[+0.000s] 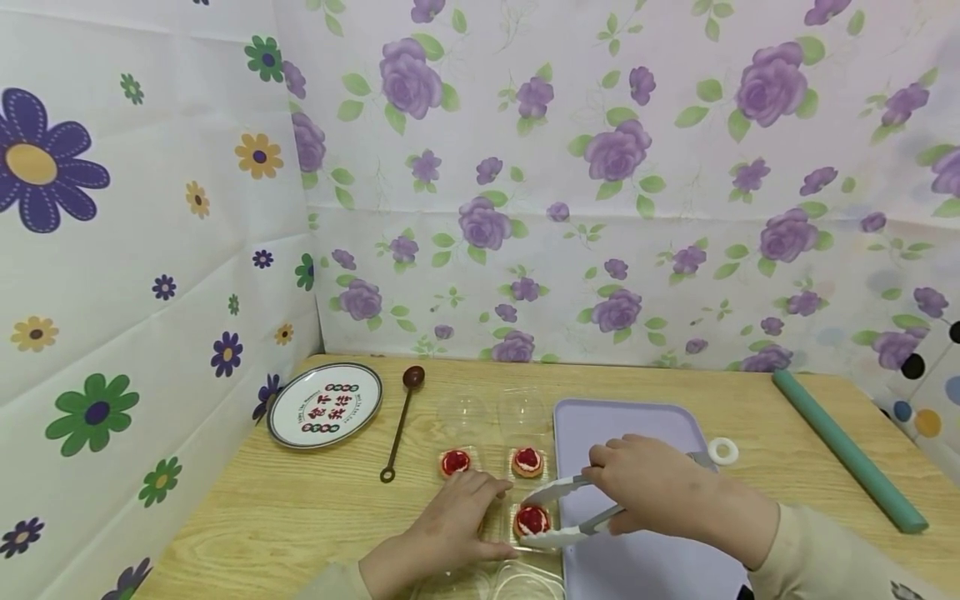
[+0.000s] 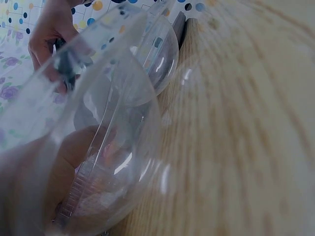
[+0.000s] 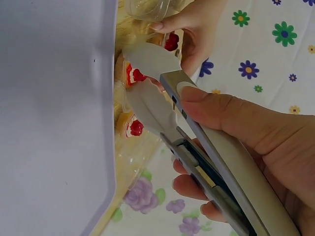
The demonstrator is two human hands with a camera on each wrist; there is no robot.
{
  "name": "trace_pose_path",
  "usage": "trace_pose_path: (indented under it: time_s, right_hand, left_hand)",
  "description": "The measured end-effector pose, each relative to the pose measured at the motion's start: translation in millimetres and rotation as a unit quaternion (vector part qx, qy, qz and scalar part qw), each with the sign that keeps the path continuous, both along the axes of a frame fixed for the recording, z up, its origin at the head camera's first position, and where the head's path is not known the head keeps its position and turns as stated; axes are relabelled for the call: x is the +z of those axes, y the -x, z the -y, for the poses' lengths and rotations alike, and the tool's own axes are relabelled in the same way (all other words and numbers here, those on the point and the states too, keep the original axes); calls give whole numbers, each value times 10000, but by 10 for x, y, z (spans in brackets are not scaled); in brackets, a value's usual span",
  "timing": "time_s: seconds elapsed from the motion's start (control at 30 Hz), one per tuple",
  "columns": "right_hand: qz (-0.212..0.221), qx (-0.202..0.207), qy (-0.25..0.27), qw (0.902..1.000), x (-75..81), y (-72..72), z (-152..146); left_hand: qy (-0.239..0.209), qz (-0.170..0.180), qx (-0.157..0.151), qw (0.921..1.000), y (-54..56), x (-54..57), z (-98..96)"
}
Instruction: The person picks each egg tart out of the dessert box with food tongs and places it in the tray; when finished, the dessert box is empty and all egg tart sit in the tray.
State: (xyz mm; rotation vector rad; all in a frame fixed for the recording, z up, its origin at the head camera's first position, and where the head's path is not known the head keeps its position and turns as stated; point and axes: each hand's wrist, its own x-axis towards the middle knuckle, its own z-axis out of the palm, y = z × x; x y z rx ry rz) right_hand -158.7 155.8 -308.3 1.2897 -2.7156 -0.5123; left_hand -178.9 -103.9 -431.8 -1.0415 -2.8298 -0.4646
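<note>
Tart (image 1: 532,522), with red fruit and white cream, sits in its clear box (image 1: 508,525), between the tips of the tongs (image 1: 555,490). The right hand (image 1: 645,479) grips the tongs, and their tips stand wide around the tart. I can't tell if they squeeze it. The left hand (image 1: 457,521) lies beside the box, thumb and finger apart. My guess: the tart is light and crumbly with a soft, slippery top, so pinch gently, low on the crust. Two more tarts (image 1: 528,463) sit behind. Farther off, a plate (image 1: 288,408) has red Chinese writing and letters too tiny to read.
</note>
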Motion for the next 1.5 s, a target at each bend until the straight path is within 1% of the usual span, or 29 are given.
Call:
trace_pose_path:
  time_s: [0.2,0.53,0.7,0.93,1.17,1.5]
  right_hand:
    - [16,-27,124,9999,26,-10,-24]
    - [162,-328,464,9983,78,-53,-139]
    - [164,-424,677,9967,118,-75,-236]
    - [55,-490,843,9952,184,-122,-351]
    - [-79,-549,966,9938,200,-142,-508]
    - [27,-880,1135,9896,170,-191,-767]
  left_hand:
    - [-10,-28,-5,10000,-1,-5,3]
    - [-52,93,11,9999,-4,11,1]
    - [-56,83,-6,9999,1,17,-2]
    - [-63,76,-29,9999,-1,17,3]
    - [-57,59,-26,10000,3,-4,5]
    - [-62,73,-17,10000,4,1,0]
